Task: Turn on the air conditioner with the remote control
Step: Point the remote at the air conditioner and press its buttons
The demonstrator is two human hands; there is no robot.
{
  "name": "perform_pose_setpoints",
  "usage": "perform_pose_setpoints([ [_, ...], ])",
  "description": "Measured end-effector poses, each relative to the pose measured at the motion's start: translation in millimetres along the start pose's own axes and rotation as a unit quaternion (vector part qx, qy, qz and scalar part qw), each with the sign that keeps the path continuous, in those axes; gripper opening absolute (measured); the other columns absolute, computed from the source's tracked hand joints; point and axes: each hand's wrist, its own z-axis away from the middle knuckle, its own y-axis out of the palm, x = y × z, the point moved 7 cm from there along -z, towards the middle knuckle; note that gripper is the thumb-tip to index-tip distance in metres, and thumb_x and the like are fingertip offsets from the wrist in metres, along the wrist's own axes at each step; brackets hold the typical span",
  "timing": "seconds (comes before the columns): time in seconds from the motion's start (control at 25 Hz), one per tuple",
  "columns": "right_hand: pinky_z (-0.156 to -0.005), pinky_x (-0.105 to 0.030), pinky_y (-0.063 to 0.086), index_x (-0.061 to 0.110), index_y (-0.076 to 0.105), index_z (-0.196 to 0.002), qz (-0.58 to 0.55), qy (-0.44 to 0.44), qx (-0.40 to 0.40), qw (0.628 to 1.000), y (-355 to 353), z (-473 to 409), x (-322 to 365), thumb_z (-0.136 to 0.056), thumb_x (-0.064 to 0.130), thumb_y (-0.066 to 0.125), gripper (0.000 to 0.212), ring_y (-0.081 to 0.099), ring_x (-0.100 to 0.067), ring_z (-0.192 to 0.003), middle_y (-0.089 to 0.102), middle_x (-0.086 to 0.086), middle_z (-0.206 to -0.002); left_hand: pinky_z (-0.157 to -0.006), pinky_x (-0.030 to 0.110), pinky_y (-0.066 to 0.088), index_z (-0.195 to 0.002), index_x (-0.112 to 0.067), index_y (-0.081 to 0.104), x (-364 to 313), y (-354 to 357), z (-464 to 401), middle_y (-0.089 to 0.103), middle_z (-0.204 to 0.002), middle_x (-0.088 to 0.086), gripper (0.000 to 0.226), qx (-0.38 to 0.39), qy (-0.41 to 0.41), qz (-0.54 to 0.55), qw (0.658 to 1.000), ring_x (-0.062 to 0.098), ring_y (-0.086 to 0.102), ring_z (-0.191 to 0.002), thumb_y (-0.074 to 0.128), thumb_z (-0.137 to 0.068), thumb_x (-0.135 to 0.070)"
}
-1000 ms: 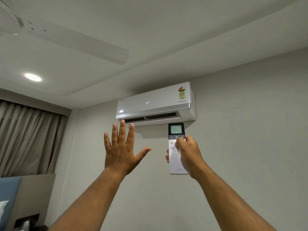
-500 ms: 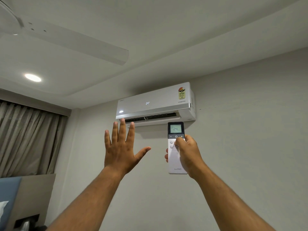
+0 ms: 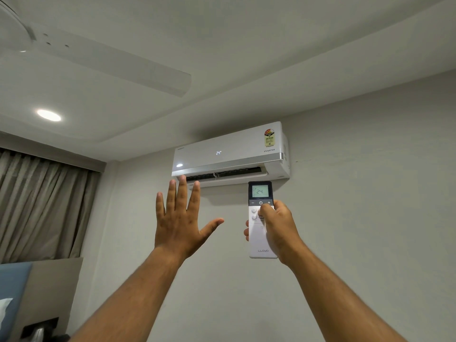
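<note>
A white wall-mounted air conditioner point(image 3: 229, 154) hangs high on the wall, its front showing 24 and its lower flap open. My right hand point(image 3: 277, 225) grips a white remote control point(image 3: 260, 193) upright just below the unit's right end. The remote's dark top has a lit screen reading 24, and my thumb lies on the buttons just under the power key. My left hand point(image 3: 180, 218) is raised flat with fingers spread, back toward me, below the unit's left end and touching nothing.
A white ceiling fan blade point(image 3: 118, 67) reaches across the upper left. A round ceiling light point(image 3: 48, 115) glows at left. Beige curtains point(image 3: 42, 208) cover the left wall, above a padded headboard point(image 3: 44, 292) at the bottom left. The wall point(image 3: 370, 193) to the right is bare.
The remote and my right hand have risen very slightly. My left hand stays raised in the same place, and the unit's display and flap look the same.
</note>
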Motion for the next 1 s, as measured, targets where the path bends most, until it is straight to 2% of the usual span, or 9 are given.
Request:
perform_pose_setpoints([
  [0.24, -0.048, -0.033, 0.056, 0.013, 0.052, -0.107, 0.004, 0.001, -0.001, 1.0, 0.2, 0.4, -1.5, -0.093, 0.016, 0.048, 0.015, 0.067, -0.028, -0.052, 0.067, -0.029, -0.095, -0.117, 0.056, -0.001, -0.15, -0.023, -0.007, 1.3, 0.6, -0.6, -0.009, -0.16, 0.011, 0.1, 0.002, -0.001, -0.002, 1.0, 0.03, -0.012, -0.147, 0.009, -0.074, -0.086],
  [0.48, -0.046, -0.032, 0.056, 0.01, 0.051, -0.107, 0.003, 0.004, 0.0, 1.0, 1.7, -0.4, -3.2, -0.093, 0.015, 0.048, 0.016, 0.067, -0.027, -0.049, 0.067, -0.027, -0.09, -0.117, 0.057, 0.001, -0.151, -0.021, -0.002, 3.4, 2.4, -0.2, -0.005, -0.161, 0.013, 0.1, -0.002, -0.001, -0.003, 1.0, 0.031, -0.009, -0.147, 0.011, -0.075, -0.085],
  [0.88, -0.051, -0.032, 0.056, 0.013, 0.049, -0.118, 0.022, 0.019, 0.0, 1.0, 7.3, -1.8, -11.2, -0.096, 0.02, 0.049, 0.023, 0.068, -0.033, -0.062, 0.066, -0.029, -0.103, -0.117, 0.059, 0.004, -0.151, -0.021, 0.002, 9.6, 4.8, -0.9, -0.001, -0.161, 0.013, 0.1, -0.007, -0.003, 0.003, 1.0, 0.033, -0.005, -0.147, 0.012, -0.076, -0.085],
  [1.0, -0.05, -0.031, 0.056, 0.013, 0.05, -0.115, 0.025, 0.022, 0.0, 0.999, 8.1, -1.5, -14.0, -0.096, 0.019, 0.049, 0.02, 0.068, -0.032, -0.062, 0.066, -0.028, -0.102, -0.117, 0.059, 0.003, -0.151, -0.021, 0.0, 10.6, 6.2, -1.4, -0.004, -0.161, 0.013, 0.1, -0.003, -0.004, 0.005, 1.0, 0.033, -0.007, -0.147, 0.012, -0.075, -0.085],
])
